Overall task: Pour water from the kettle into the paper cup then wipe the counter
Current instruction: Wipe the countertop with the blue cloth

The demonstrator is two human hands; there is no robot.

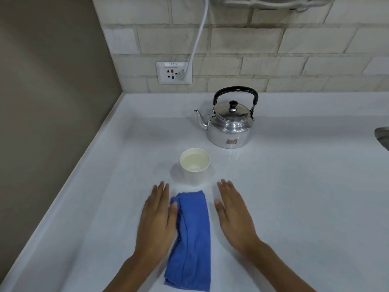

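Observation:
A shiny metal kettle (230,125) with a black handle stands upright on the white counter (294,186), spout pointing left. In front of it a white paper cup (194,166) holds water. A folded blue cloth (192,239) lies lengthwise on the counter just below the cup. My left hand (156,218) rests flat on the counter at the cloth's left edge, thumb touching the cloth. My right hand (232,213) lies flat to the cloth's right, a small gap away. Both hands hold nothing.
A tiled wall with a socket plate (174,73) and a plugged-in white cable (200,36) runs behind the counter. A brown side wall (48,102) bounds the left. A metal sink edge (383,135) shows at the far right.

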